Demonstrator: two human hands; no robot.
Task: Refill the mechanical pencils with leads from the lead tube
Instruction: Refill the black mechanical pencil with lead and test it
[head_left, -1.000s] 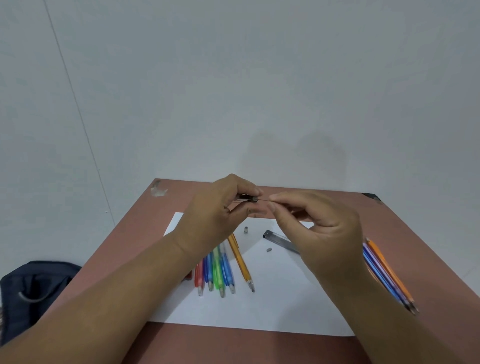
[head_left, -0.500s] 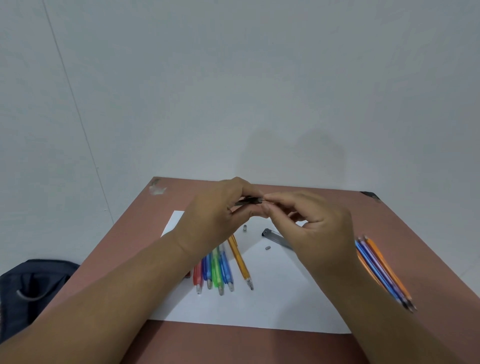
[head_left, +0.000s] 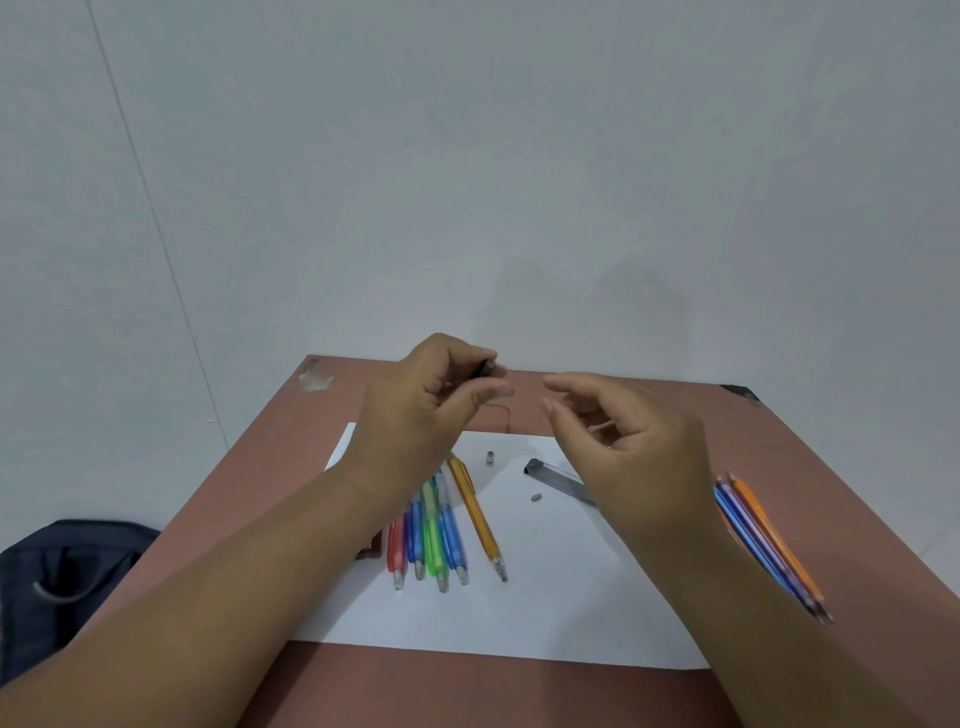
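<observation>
Holding a dark mechanical pencil (head_left: 485, 368) in your left hand (head_left: 415, 410), you have its exposed end pointing right, toward your right hand (head_left: 631, 441), which hovers just beside it with fingers loosely spread, holding nothing visible. The lead tube (head_left: 558, 480) lies on the white paper (head_left: 571, 597) below your right hand, long axis running away to the left. 2 small caps (head_left: 490, 458) sit between tube and the orange pencil (head_left: 475, 514). Judgement: right hand is nearer for either pickup.
</observation>
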